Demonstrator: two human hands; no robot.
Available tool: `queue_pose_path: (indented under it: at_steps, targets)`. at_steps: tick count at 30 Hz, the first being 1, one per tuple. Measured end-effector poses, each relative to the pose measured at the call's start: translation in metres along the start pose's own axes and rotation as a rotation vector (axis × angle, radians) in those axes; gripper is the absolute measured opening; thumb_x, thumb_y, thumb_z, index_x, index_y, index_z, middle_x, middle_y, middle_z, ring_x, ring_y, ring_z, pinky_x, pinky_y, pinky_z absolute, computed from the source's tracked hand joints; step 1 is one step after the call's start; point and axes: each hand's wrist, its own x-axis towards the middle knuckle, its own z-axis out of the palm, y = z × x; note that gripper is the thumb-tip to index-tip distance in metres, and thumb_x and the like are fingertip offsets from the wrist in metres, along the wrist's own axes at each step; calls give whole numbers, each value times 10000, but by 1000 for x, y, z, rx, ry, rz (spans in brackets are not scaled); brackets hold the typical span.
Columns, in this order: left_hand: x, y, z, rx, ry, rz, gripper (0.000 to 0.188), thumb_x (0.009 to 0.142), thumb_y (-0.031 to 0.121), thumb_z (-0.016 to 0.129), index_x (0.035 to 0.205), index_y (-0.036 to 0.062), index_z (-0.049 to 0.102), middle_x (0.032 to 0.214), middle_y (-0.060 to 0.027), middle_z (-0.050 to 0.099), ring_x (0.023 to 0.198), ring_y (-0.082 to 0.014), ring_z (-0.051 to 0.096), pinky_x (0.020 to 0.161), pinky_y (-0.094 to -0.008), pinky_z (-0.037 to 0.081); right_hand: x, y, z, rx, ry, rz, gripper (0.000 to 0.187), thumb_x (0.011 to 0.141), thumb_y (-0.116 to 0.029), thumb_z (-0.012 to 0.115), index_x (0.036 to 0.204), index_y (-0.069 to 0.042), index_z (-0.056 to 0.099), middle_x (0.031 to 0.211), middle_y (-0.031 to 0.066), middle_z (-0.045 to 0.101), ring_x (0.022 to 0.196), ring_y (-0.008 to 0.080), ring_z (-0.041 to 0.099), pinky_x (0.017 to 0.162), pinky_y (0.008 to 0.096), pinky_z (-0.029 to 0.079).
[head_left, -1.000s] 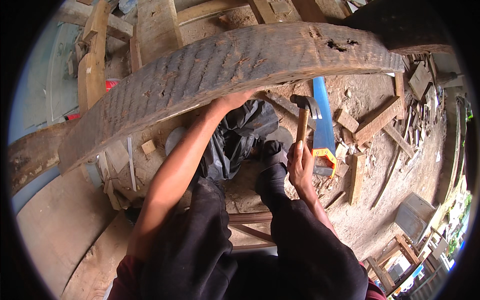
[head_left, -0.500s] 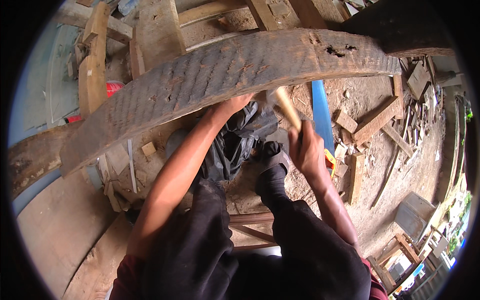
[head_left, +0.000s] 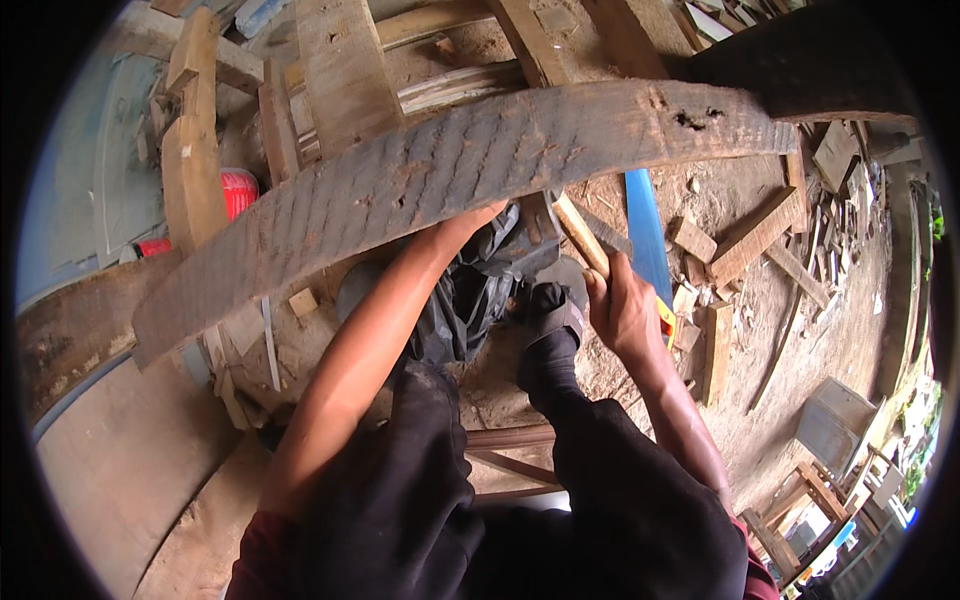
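A long, dark, rough-sawn wooden beam (head_left: pixel 450 150) crosses in front of me and hides what lies directly behind it. My left hand (head_left: pixel 486 216) reaches up to its lower edge, with the fingers out of sight behind the wood. In my right hand (head_left: pixel 625 303), closed fingers grip the pale wooden handle of a hammer (head_left: pixel 580 232). Its head end is close to the beam's underside and only partly visible. Below, a crumpled black plastic bag (head_left: pixel 465 300) lies between my feet. A handsaw (head_left: pixel 648 225) with a blue blade and orange handle lies just right of the hammer.
Wood offcuts (head_left: pixel 755 240) litter the dirt floor at right. Several timbers (head_left: pixel 345 75) lie beyond the beam. A red container (head_left: pixel 238 190) stands at left, near an upright post (head_left: pixel 192 170). A grey metal box (head_left: pixel 832 420) and a wooden frame (head_left: pixel 800 505) sit at lower right.
My right hand and the hammer have shifted slightly down and right, and the handle is less blurred. The whole view has moved a little, so the beam appears lower. My left hand stays at the beam.
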Motion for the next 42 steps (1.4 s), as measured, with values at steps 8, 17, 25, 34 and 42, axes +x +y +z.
queue_pose_path:
  at_steps: [8,17,25,34,42]
  targets:
    - [-11,-2,13,-93,-86,-98,251,845,170,719,1030,10,666,988,-178,680,841,-358,651,751,-436,509,13,-23,-1,50,-14,-47,280,962,-252,615,918,-21,464,585,227,562,575,460,602,479,507,447]
    - [1,2,16,-30,-132,-95,306,913,277,677,1067,13,681,1072,-200,675,1003,-373,625,854,-444,481,39,-20,-27,47,61,181,317,985,-251,593,823,-11,465,545,224,540,503,411,594,435,461,412]
    - [-6,-1,17,12,-148,-64,300,936,261,638,1098,12,680,1061,-198,678,997,-383,630,862,-443,486,32,-14,-28,-151,90,29,313,957,-284,624,881,-27,462,609,216,563,572,450,590,502,502,445]
    - [3,5,12,-6,-184,-52,342,937,268,638,1150,2,661,1137,-191,667,1052,-378,614,902,-429,474,22,-2,-20,-163,57,113,312,978,-285,596,900,0,494,597,244,556,618,479,583,543,519,446]
    - [-7,-2,-3,-263,-241,-250,438,859,290,733,1184,7,652,1186,-187,658,1115,-348,610,951,-395,466,7,-2,1,57,26,213,347,1014,-279,529,852,25,488,675,307,563,697,528,573,555,517,420]
